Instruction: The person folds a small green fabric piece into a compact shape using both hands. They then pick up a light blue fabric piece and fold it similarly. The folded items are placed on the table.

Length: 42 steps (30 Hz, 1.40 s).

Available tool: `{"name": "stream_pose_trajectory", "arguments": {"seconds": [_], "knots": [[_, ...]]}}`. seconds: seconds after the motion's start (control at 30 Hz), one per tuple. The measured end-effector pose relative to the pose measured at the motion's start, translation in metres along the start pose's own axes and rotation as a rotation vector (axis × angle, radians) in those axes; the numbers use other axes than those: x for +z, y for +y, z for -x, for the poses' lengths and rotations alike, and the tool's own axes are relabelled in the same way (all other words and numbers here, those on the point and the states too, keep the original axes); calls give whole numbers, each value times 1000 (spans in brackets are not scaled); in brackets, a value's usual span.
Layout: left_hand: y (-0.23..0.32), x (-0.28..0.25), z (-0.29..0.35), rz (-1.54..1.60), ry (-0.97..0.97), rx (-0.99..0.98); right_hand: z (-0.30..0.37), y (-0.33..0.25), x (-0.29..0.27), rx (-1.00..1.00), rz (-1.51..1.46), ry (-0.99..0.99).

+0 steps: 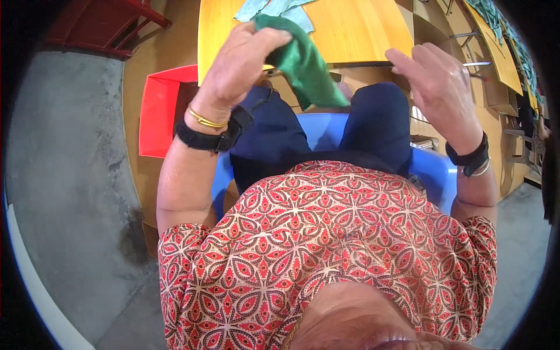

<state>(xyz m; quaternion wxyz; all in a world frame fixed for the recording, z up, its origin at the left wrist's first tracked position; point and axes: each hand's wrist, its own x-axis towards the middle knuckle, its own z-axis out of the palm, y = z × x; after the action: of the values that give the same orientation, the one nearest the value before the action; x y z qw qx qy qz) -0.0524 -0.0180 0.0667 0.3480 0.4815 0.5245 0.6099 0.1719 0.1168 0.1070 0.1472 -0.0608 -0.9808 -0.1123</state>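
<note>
The green cloth (309, 67) hangs in the air at the near edge of the bench (356, 35), pinched at its upper end by the left hand (242, 58); the right hand (434, 87), fingers loosely bent and apart from it, shows nothing in its grasp. The cloth looks light, soft and limp, hardly fragile, with a slight sheen that may make it a little slippery. A thumb-and-finger pinch at the free lower end should suit it best.
</note>
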Motion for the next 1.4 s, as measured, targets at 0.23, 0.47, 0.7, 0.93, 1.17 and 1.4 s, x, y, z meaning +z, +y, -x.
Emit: {"name": "stream_pose_trajectory", "arguments": {"seconds": [0.23,0.47,0.7,0.93,1.17,1.4], "knots": [[-16,24,-5,642,-224,-242,-38,1,12,-371,-88,-15],[-52,25,-7,465,-126,-360,-12,-12,65,11,-1120,-164],[-27,16,-3,202,-109,31,10,-31,78,354,-1382,-47],[-21,16,6,431,-246,88,21,-34,92,564,-1733,-93],[-15,34,16,154,84,-61,21,-46,105,540,-1949,-85],[-7,29,14,-20,71,5,22,-45,96,596,-1776,-180]]}}
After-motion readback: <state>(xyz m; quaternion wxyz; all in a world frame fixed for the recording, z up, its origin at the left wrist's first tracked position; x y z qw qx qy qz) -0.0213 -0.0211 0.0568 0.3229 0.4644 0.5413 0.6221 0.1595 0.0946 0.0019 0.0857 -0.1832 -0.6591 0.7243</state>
